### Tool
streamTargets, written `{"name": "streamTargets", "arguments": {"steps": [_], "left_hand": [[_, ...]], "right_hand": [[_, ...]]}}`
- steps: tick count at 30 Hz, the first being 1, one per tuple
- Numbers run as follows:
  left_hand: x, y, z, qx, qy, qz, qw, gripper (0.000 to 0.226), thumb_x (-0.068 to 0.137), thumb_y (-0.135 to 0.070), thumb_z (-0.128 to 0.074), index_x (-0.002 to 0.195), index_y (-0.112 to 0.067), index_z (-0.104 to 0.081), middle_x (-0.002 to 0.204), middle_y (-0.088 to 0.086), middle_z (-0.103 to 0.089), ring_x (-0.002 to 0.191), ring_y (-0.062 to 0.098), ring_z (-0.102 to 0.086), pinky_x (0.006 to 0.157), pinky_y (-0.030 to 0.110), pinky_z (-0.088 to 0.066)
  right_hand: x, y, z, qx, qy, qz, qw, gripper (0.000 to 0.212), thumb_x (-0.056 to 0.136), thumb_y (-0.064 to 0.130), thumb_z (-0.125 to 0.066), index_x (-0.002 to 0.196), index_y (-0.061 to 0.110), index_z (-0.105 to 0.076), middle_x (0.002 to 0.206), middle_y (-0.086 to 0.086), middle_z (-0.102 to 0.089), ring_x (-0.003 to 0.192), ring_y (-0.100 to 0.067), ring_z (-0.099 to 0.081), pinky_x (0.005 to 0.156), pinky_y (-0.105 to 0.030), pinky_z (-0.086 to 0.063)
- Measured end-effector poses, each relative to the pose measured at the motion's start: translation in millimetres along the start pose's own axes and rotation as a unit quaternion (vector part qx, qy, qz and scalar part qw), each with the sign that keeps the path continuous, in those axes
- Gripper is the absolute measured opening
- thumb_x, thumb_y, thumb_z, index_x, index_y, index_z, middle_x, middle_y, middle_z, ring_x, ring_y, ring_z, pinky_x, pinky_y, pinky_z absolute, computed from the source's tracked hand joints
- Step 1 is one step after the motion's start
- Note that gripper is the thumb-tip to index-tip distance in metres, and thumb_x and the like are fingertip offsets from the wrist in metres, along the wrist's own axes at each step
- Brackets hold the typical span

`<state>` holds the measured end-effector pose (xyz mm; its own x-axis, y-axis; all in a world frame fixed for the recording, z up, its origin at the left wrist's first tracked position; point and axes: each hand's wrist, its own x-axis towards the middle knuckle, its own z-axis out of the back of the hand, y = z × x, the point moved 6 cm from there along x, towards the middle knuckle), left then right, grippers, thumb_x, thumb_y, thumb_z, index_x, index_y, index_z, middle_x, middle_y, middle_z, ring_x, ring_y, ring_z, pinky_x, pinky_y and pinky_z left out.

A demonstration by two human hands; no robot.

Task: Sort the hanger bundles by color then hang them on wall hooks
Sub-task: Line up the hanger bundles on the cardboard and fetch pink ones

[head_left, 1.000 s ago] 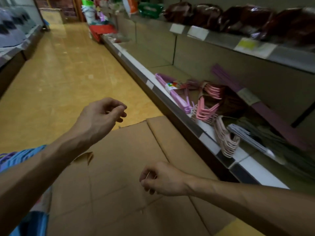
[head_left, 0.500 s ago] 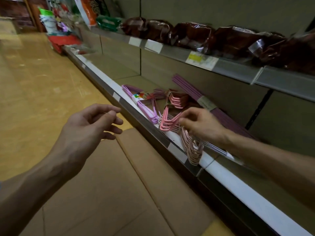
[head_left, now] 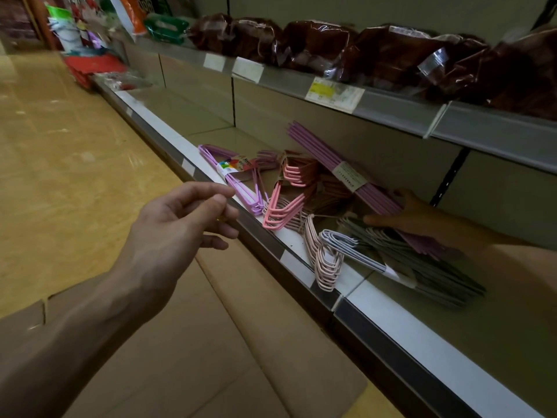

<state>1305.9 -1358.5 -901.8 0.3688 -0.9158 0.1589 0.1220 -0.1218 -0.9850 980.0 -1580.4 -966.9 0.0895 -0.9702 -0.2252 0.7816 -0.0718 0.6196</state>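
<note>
The right hand (head_left: 401, 212) reaches deep onto the lower shelf (head_left: 422, 336), fingers curling under the long purple hanger bundle (head_left: 346, 173), whose axis runs diagonally from the back wall toward the shelf's front edge. The left hand (head_left: 180, 224) hovers before that edge, loosely curled, empty. Pink bundles (head_left: 286, 203) lie between them.

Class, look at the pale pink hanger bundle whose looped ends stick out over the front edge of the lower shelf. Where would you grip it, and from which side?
Grip the pale pink hanger bundle around its looped ends, coming from the aisle side. They overhang the lower shelf edge, clear of the others, while its inner part is buried among the white and grey bundles. The left hand seems nearest and free.
</note>
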Motion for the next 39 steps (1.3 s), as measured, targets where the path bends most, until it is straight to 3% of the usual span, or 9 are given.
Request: {"name": "streamTargets", "arguments": {"steps": [4,12,16,19,25,27,33,39], "left_hand": [[2.7,1.6,-10.3,-0.002,0.008,0.003,1.000,0.018,0.097,-0.014,-0.055,0.105,-0.017,-0.070,0.084,0.001,-0.073,0.076,0.020,-0.071,0.067,0.033,-0.056],[3.0,-0.3,-26.6,0.006,0.022,-0.005,1.000,0.018,0.098,-0.010,-0.054,0.103,-0.017,-0.070,0.082,0.001,-0.073,0.075,0.022,-0.070,0.068,0.036,-0.056],[0.0,-2.2,-25.7,0.008,0.027,-0.004,1.000,0.019,0.098,-0.009,-0.054,0.102,-0.016,-0.071,0.081,0.002,-0.073,0.074,0.022,-0.070,0.069,0.036,-0.056],[-2.1,-5.5,-21.3,0.015,0.025,-0.005,1.000,0.019,0.098,-0.009,-0.054,0.102,-0.017,-0.070,0.080,0.001,-0.073,0.073,0.021,-0.070,0.068,0.035,-0.056],[-8.0,-10.0,-9.9,0.023,0.023,-0.001,0.999,0.019,0.099,-0.011,-0.053,0.103,-0.016,-0.070,0.081,0.001,-0.073,0.073,0.021,-0.070,0.068,0.036,-0.057],[-10.3,-10.8,-5.7,0.029,0.023,0.000,0.999,0.019,0.099,-0.012,-0.053,0.103,-0.017,-0.070,0.080,0.001,-0.073,0.074,0.021,-0.070,0.069,0.036,-0.057],[-16.0,-14.0,6.5,0.036,0.022,0.008,0.999,0.018,0.098,-0.014,-0.053,0.103,-0.020,-0.070,0.081,-0.001,-0.073,0.074,0.019,-0.071,0.067,0.033,-0.058],[-23.0,-19.2,17.6,0.042,0.025,0.006,0.999,0.018,0.099,-0.014,-0.054,0.104,-0.019,-0.070,0.082,0.000,-0.073,0.073,0.019,-0.071,0.067,0.033,-0.058]], "right_hand": [[9.4,-3.5,1.5,0.004,0.011,-0.006,1.000,0.112,0.074,0.048,-0.082,0.158,0.018,-0.014,0.153,-0.013,-0.040,0.131,-0.033,-0.048,0.102,-0.039,-0.041],[22.8,-8.8,10.4,-0.041,-0.014,0.014,0.999,0.084,0.081,0.035,-0.078,0.149,0.018,-0.031,0.127,-0.011,-0.054,0.104,-0.029,-0.058,0.087,-0.040,-0.052],[28.2,-4.2,14.0,-0.085,-0.038,0.016,0.995,0.055,0.085,0.027,-0.074,0.131,0.015,-0.047,0.111,-0.012,-0.058,0.094,-0.030,-0.061,0.076,-0.036,-0.053],[26.4,-2.2,17.1,-0.130,-0.069,0.037,0.988,0.035,0.093,0.035,-0.066,0.119,0.016,-0.053,0.100,-0.013,-0.061,0.082,-0.028,-0.062,0.063,-0.030,-0.048],[13.7,-2.5,15.7,-0.203,-0.103,0.073,0.971,0.035,0.098,0.022,-0.060,0.132,0.019,-0.052,0.100,-0.010,-0.060,0.085,-0.029,-0.060,0.079,-0.037,-0.053],[9.2,-1.9,19.6,-0.226,-0.133,0.071,0.962,0.033,0.098,0.025,-0.058,0.131,0.024,-0.052,0.100,-0.011,-0.062,0.083,-0.031,-0.062,0.080,-0.043,-0.056],[-3.5,12.0,32.4,-0.241,-0.204,0.089,0.945,0.033,0.099,0.043,-0.057,0.127,0.026,-0.051,0.092,-0.013,-0.064,0.075,-0.032,-0.063,0.073,-0.043,-0.057],[-12.9,17.8,43.3,-0.279,-0.249,0.103,0.922,0.041,0.094,0.035,-0.057,0.130,0.018,-0.050,0.107,-0.017,-0.067,0.095,-0.039,-0.066,0.082,-0.049,-0.051]]}}
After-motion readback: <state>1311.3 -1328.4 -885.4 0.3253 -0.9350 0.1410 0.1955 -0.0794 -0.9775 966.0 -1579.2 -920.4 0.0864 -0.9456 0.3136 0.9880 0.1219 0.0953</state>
